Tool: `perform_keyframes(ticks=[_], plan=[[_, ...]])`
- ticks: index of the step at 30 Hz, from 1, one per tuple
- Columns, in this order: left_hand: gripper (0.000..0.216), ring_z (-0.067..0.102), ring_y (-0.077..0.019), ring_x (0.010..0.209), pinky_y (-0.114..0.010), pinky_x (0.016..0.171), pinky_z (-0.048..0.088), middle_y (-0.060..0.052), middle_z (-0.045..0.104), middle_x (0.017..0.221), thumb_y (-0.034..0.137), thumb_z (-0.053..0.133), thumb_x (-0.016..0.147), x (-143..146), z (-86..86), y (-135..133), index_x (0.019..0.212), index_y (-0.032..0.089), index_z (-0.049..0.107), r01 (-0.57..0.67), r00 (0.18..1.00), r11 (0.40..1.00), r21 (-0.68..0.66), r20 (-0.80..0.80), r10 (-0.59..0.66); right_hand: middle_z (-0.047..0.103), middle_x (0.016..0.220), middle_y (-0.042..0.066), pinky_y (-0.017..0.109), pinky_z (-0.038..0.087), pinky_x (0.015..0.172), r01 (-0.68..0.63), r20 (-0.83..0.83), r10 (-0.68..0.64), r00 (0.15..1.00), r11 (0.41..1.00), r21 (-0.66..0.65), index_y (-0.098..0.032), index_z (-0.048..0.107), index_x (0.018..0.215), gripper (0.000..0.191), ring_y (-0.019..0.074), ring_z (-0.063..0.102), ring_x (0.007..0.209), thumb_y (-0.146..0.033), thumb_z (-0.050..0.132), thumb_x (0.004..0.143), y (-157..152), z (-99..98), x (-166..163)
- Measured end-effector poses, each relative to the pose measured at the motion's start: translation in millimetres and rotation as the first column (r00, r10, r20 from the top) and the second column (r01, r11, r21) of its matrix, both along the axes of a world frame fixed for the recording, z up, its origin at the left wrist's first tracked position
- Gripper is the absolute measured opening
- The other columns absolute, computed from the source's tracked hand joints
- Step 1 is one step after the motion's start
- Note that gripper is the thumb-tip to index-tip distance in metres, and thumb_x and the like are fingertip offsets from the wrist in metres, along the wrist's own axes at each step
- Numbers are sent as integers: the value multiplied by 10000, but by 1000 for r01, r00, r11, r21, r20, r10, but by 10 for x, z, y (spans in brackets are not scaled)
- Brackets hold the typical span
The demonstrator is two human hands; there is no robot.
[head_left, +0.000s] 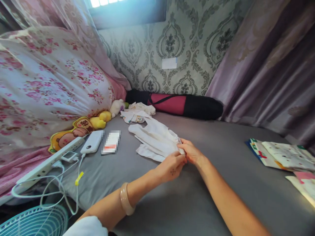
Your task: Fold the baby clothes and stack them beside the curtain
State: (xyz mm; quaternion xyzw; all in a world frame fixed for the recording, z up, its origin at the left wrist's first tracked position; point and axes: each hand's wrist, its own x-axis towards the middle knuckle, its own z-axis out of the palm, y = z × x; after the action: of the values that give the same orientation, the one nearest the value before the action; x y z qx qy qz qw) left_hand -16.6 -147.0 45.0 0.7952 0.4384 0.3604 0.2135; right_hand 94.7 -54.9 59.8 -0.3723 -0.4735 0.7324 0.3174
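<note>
A small white garment [157, 137] lies loosely spread and wrinkled over the grey bed sheet. At its near right end my left hand [172, 166] pinches the edge of the cloth. Right beside it, almost touching, my right hand [190, 150] grips the same end, thumb and fingers closed on the fabric. Both hands are low, close to the bed. Past the garment's far end sits a crumpled heap of white printed cloth [134, 114]. Which part of the garment I hold is hidden by my fingers.
To the left are a white power bank [92, 141], a power strip [50, 164] with cables, and a blurred white item [111, 142]. Folded printed clothes [285, 154] lie at right. A black and red long bag [169, 103] rests along the wall. A blue fan [34, 223] stands lower left.
</note>
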Motion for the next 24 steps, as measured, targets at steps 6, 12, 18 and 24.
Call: perform_keyframes(ticks=[6,12,18,24], plan=[[246,577,-142,649,-252,608,455,-36,673,772,119,474,747,-311,382,252,878,170,675,-42,979,982,-182,190,76,717,1090,17,270,510,809,-193,120,171,978,959,207,-217,642,1205,565,189,659,931,-181,642,640,-71,179,437],[316,624,-164,807,-250,738,473,-71,713,927,99,421,778,-629,491,792,923,133,699,-248,956,959,-134,123,265,623,1295,14,348,389,1059,-489,380,356,854,799,351,-232,578,1329,533,200,541,1215,-199,544,798,-250,405,770],[359,627,-161,747,-235,687,452,-49,729,925,413,476,902,-479,412,1025,1035,180,715,45,996,943,-328,-53,-66,631,1283,10,359,369,1074,-690,608,387,693,599,406,-243,583,1330,563,188,560,1194,-94,445,804,-497,542,876],[394,645,-154,665,-211,664,463,-19,720,697,560,567,811,-244,323,937,729,226,760,213,964,803,-557,-13,-265,657,1229,23,295,423,1002,-788,671,448,591,498,362,-265,644,1258,558,175,590,1142,-53,445,782,-701,713,983]])
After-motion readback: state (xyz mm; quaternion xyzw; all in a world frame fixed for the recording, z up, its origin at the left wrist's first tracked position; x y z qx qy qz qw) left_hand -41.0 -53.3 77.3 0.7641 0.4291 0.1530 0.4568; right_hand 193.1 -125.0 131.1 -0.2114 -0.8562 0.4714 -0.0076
